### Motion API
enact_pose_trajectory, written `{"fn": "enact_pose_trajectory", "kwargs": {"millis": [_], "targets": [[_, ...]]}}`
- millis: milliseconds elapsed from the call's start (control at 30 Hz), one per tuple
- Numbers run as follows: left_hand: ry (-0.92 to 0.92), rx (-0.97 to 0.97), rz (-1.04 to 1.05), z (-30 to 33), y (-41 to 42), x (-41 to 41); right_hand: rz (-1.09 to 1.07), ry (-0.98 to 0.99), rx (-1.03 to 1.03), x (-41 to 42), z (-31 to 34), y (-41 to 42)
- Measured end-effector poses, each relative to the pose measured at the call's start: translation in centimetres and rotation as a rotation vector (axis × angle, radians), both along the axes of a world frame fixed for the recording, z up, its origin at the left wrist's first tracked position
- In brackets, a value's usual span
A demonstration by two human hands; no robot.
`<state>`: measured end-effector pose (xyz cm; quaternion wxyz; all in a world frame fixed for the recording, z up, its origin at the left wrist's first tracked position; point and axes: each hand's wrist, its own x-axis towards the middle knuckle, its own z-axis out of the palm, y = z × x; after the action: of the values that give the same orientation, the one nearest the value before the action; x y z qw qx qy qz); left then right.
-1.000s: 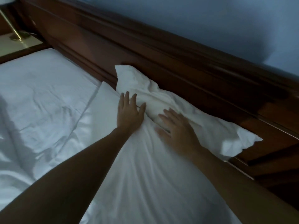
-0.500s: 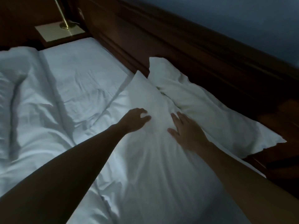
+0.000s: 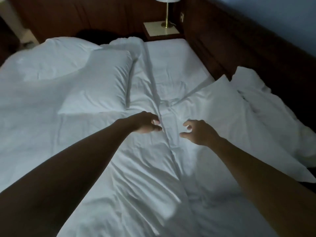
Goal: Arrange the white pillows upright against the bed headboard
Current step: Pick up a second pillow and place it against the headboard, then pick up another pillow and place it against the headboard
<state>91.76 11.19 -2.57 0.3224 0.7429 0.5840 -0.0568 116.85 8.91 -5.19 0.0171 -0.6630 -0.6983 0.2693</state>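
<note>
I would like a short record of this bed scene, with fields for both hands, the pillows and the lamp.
left hand: empty, fingers curled, over the white sheet
right hand: empty, open, apart from the left
plump white pillow: lying flat, left side
flat white pillow: lying by the dark wooden headboard
brass lamp: on the bedside table

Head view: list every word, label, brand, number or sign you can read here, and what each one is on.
None: no readable text anywhere in this frame.
The pillows, sheet and headboard are plain.
The lamp and nightstand show no markings.
A small wall plate beside the lamp is too small and dim to tell whether it carries any.
</note>
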Motion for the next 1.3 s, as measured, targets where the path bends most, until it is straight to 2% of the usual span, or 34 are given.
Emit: {"fn": "enact_pose_trajectory", "kwargs": {"millis": [133, 367, 700, 867, 1133, 1300], "targets": [[-0.016, 0.049, 0.093, 3.6, -8.0, -9.9, 0.099, 0.006, -0.036, -8.9, 3.7, -4.2], [0.004, 0.019, 0.31, 8.0, -23.2, -25.0, 0.359, -0.024, -0.064, -25.5, 8.3, -13.4], [-0.018, 0.042, 0.726, 10.4, -45.6, -39.7, 0.806, -0.059, -0.094, -46.8, 9.8, -25.8], [0.01, 0.066, 0.924, 11.0, -56.4, -46.5, 0.929, -0.03, -0.086, -56.6, 10.8, -32.5], [0.096, 0.09, 1.057, 12.5, -70.4, -62.5, 1.07, 0.03, -0.082, -75.3, 11.4, -44.8], [0.106, 0.082, 1.035, 12.4, -77.3, -74.9, 1.077, 0.056, -0.099, -87.4, 10.8, -52.3]]}}
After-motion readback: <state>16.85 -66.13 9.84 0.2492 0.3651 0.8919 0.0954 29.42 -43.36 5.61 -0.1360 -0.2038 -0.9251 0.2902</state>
